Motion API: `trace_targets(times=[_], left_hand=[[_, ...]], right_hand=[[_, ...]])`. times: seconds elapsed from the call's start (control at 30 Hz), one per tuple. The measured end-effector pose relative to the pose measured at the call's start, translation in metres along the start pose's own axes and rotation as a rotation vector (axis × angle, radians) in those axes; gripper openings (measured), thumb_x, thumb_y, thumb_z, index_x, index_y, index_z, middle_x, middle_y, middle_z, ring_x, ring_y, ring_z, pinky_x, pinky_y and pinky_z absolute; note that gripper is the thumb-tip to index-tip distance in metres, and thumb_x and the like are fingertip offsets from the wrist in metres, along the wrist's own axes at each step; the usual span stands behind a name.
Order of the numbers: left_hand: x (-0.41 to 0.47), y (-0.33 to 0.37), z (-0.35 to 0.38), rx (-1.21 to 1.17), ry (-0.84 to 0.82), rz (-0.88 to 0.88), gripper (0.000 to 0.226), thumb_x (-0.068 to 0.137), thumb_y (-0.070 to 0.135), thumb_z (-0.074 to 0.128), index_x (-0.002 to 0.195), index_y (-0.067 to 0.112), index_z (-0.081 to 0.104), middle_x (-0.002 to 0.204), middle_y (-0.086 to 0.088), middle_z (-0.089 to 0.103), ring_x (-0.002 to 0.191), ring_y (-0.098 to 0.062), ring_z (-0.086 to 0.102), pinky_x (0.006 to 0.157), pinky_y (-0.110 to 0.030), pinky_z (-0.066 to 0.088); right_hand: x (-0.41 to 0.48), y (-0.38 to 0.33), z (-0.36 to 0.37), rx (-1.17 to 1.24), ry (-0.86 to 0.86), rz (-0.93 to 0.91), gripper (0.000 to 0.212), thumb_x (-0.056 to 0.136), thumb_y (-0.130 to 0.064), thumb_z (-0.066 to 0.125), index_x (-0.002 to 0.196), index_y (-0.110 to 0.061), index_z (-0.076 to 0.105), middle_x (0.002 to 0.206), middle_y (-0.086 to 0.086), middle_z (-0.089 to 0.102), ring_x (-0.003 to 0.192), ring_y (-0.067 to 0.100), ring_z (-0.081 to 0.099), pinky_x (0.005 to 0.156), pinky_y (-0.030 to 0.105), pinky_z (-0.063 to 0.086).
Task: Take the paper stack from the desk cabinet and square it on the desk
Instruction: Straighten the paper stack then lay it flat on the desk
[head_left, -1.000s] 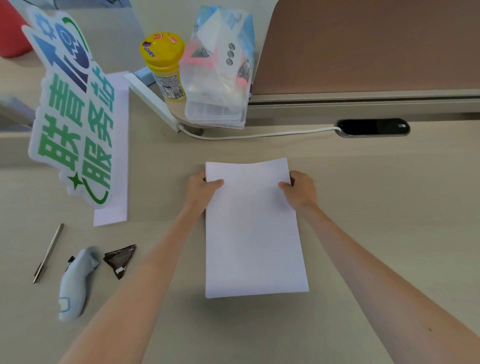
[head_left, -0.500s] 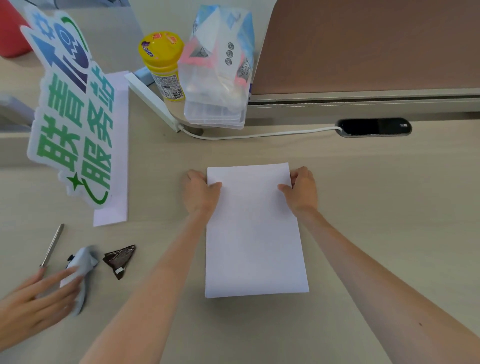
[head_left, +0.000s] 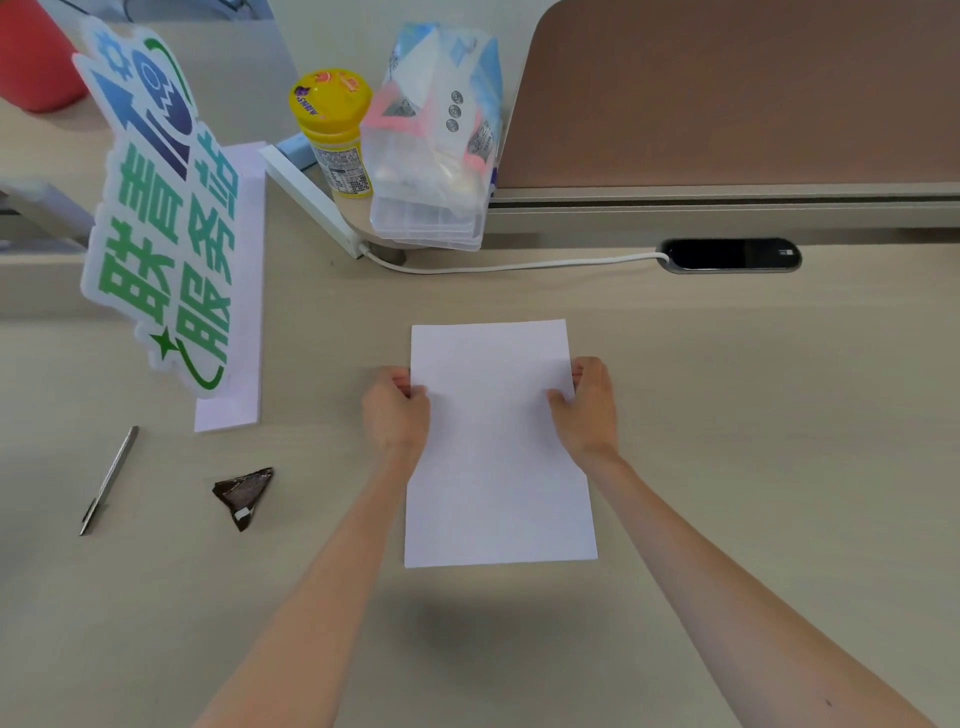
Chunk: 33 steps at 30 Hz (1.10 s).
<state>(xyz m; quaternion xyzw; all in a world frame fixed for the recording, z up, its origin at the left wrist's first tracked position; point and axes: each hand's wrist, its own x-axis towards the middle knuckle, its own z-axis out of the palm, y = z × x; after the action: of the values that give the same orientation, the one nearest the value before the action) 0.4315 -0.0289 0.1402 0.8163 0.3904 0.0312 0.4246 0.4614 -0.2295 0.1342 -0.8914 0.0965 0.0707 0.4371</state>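
Observation:
A white paper stack (head_left: 496, 467) is held over the middle of the beige desk (head_left: 779, 415), long side running away from me, with a shadow under its near end. My left hand (head_left: 396, 410) grips its left edge, thumb on top and fingers curled under. My right hand (head_left: 589, 405) grips the right edge the same way. Both hands sit about a third of the way down from the far edge. The sheets look aligned, with straight edges.
A green and blue cut-out sign (head_left: 161, 218) leans at the left over a white sheet (head_left: 239, 332). A pen (head_left: 109, 480) and a dark wrapper (head_left: 243, 496) lie front left. A yellow jar (head_left: 335, 132), a bagged plastic box (head_left: 431, 156), a white cable (head_left: 519, 265) and a black grommet (head_left: 730, 254) stand behind.
My hands have slid down the paper's side edges towards me. Another person's hand came in at the lower left and took away the white handheld device beside the wrapper.

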Motion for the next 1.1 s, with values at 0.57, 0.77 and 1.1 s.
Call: trace_targets(times=[0.57, 0.77, 1.1], left_hand=[[-0.085, -0.059, -0.033, -0.176, -0.082, -0.108, 0.026, 0.080, -0.001, 0.056, 0.105, 0.005, 0.062, 0.100, -0.010, 0.070, 0.092, -0.026, 0.065, 0.087, -0.039, 0.053], [-0.114, -0.067, -0.035, -0.198, -0.018, -0.086, 0.028, 0.080, -0.005, 0.051, 0.104, 0.005, 0.063, 0.100, -0.009, 0.071, 0.092, -0.023, 0.066, 0.084, -0.033, 0.052], [-0.116, -0.062, -0.037, -0.108, -0.057, -0.004, 0.030, 0.083, -0.005, 0.047, 0.109, 0.003, 0.059, 0.100, -0.007, 0.065, 0.087, -0.020, 0.058, 0.083, -0.035, 0.050]], right_hand=[[-0.097, 0.035, -0.023, 0.266, -0.047, 0.184, 0.033, 0.080, 0.006, 0.052, 0.106, -0.012, 0.044, 0.116, 0.012, 0.059, 0.102, 0.025, 0.058, 0.082, 0.026, 0.044], [-0.116, 0.036, -0.023, 0.282, -0.046, 0.198, 0.036, 0.078, 0.004, 0.055, 0.108, -0.013, 0.045, 0.115, 0.009, 0.057, 0.102, 0.023, 0.057, 0.080, 0.025, 0.042], [-0.110, 0.036, -0.029, 0.213, -0.101, 0.184, 0.034, 0.076, 0.004, 0.053, 0.109, -0.003, 0.047, 0.111, 0.010, 0.057, 0.096, 0.021, 0.056, 0.077, 0.025, 0.042]])
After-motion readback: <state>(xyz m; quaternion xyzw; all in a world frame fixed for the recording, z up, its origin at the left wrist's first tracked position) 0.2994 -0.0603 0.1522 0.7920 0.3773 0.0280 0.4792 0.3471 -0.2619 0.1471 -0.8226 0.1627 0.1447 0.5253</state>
